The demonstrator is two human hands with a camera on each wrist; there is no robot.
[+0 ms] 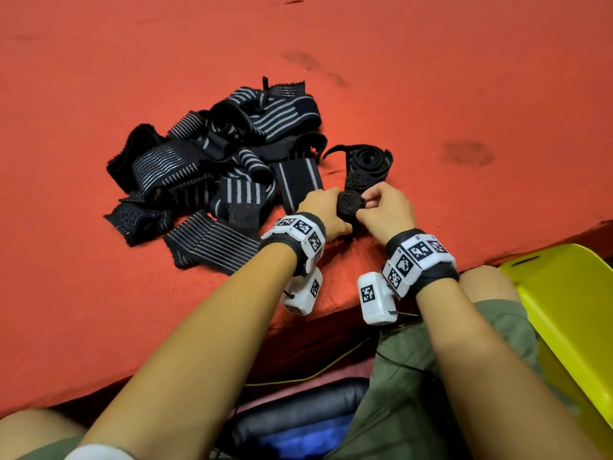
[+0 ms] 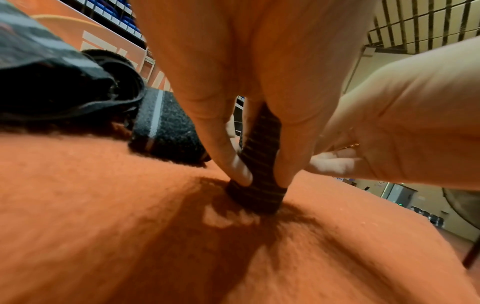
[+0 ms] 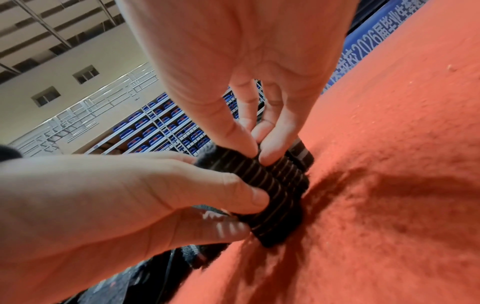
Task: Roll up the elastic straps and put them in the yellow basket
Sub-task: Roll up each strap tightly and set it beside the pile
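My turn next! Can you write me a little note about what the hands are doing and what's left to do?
Left hand: grips the strap roll.
Right hand: pinches the same roll; its unrolled tail lies behind on the red cloth.
Pile of loose straps: left of the hands.
Yellow basket: at the right; its inside is out of view.
Done: one roll partly wound.
Left: finish it, basket it, then roll the pile.

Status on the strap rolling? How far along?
Done: nothing visibly; the basket shows only its outer wall, contents unseen. In hand: the left hand and right hand grip one roll, its unrolled tail lying on the red cloth. Left: finish it, basket it, then the pile of loose straps.
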